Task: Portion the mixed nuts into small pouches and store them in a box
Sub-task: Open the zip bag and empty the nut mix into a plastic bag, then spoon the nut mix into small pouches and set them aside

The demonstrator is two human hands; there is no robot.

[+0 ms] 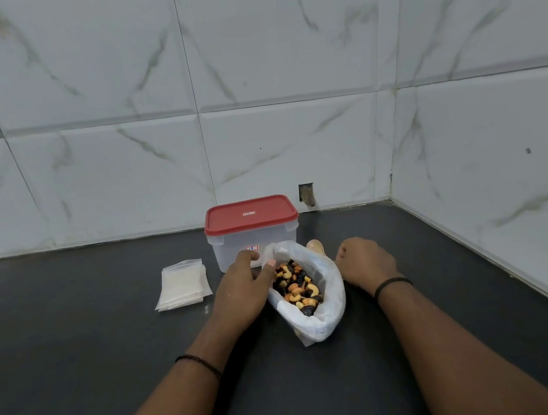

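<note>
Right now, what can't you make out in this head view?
- Right hand fingers: curled away behind its own back, grip unknown.
- Wooden spoon: only its tip shows behind the nut bag.
- Box label: too small to read.
- Pouches: stacked, count unclear.

Two bare forearms reach in from the bottom edge of the head view, with no sleeves covering them as far as the frame shows. The left hand (241,289) has a thin black band (200,363) round its wrist, narrow like a cord or thread, sitting slightly aslant. The right hand (365,260) has a similar thin black band (392,284) round its wrist. No rings or watch show on the parts of the hands that are visible.
</note>
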